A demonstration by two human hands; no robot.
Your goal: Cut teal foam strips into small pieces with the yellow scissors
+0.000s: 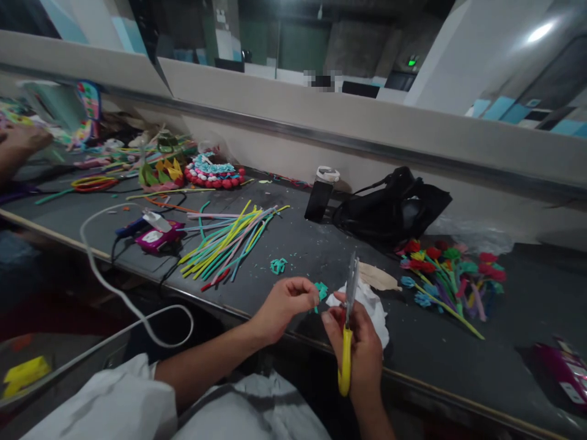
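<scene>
As right hand [365, 343] grips scissors [347, 342] (blades up) | left hand [287, 304] near, grip unclear

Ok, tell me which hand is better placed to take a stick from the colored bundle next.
Left hand, probably: it is nearer the bundle of sticks, while the right hand holds the scissors. Whether the left pinches the teal bit at its fingertips is unclear.

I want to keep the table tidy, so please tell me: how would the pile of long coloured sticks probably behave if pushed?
The coloured sticks would probably be light for their length, because each is so thin. They look fairly stiff, as most lie nearly straight. Pushed, they would likely slide apart, since no tie is visible around them.
</scene>
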